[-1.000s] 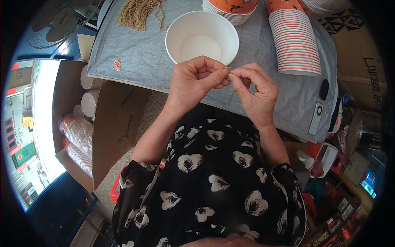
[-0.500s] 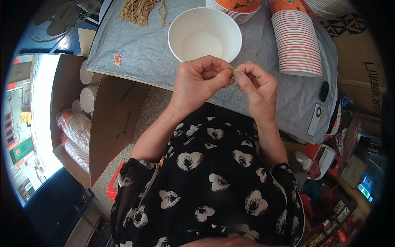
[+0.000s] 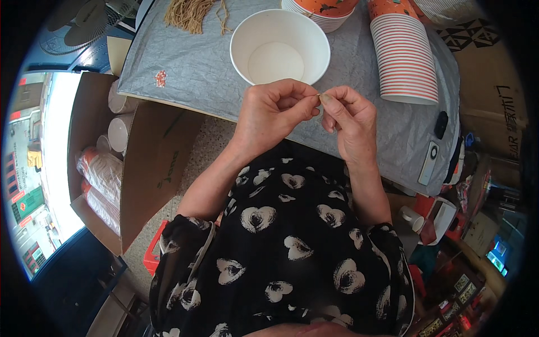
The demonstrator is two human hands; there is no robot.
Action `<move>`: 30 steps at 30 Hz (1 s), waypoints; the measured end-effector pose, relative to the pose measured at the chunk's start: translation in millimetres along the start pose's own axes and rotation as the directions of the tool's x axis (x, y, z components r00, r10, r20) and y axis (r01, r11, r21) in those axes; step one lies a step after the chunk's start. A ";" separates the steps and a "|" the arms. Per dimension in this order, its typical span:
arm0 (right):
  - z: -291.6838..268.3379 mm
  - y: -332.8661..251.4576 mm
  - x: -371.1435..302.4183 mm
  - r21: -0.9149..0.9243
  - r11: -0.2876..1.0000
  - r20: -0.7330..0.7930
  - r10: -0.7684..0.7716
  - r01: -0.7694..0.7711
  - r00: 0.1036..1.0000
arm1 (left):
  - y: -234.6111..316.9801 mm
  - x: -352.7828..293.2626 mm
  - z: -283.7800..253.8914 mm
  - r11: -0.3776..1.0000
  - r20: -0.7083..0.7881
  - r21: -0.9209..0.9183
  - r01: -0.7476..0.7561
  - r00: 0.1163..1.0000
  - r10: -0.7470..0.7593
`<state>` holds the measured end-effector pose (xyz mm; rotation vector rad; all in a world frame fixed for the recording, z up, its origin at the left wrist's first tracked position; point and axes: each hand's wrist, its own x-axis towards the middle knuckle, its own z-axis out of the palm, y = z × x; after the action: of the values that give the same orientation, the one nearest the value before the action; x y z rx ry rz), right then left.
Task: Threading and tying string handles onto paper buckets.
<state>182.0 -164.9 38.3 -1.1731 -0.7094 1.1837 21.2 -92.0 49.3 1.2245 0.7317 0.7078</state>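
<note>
My left hand [image 3: 270, 115] and my right hand [image 3: 352, 117] meet in front of my chest, just over the table's near edge. The thumb and forefinger of each are pinched, tip against tip. A tiny tan bit shows between them, too small to name. Right behind my hands a large white paper bucket [image 3: 275, 62] stands with its mouth toward me and nothing in it. Farther left lies a bundle of tan strings [image 3: 191, 16]. A small heap of orange-and-white bits [image 3: 160, 78] is near the table's left edge.
Grey sheeting covers the table [image 3: 185, 62]. A nested stack of paper buckets [image 3: 407, 62] lies at the right, beside more orange-printed buckets [image 3: 323, 14]. A black object [image 3: 441, 124] and a white device [image 3: 428, 163] sit near the right edge. An open carton [image 3: 151, 168] of wrapped buckets stands left.
My hands keep their pinch at nearly the same place. The right fingers have shifted slightly, with the thumb turned a little. Nothing else has moved apart from a slight shift of the view.
</note>
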 end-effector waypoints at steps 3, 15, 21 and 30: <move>-2.2 0.3 0.6 -0.016 1.000 -0.004 0.002 -0.002 1.000 | -3.0 1.0 -2.2 0.996 0.040 -0.091 0.021 0.999 -0.018; -8.1 -0.9 0.7 0.022 0.995 0.097 0.099 -0.101 0.990 | -2.4 2.1 -7.3 0.996 0.120 -0.077 0.039 0.992 -0.030; -12.0 -6.1 0.9 -0.076 0.996 0.168 0.063 -0.051 0.984 | 1.0 1.0 -5.8 0.993 0.107 -0.098 0.070 0.992 -0.060; -14.3 -10.8 2.4 -0.303 0.945 0.236 -0.048 0.121 0.971 | 1.2 1.5 -10.3 0.992 0.131 -0.082 0.093 0.988 -0.082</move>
<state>199.1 -166.6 44.0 -1.2665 -1.1456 1.1692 13.6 -84.8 48.4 1.1397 0.6377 0.5779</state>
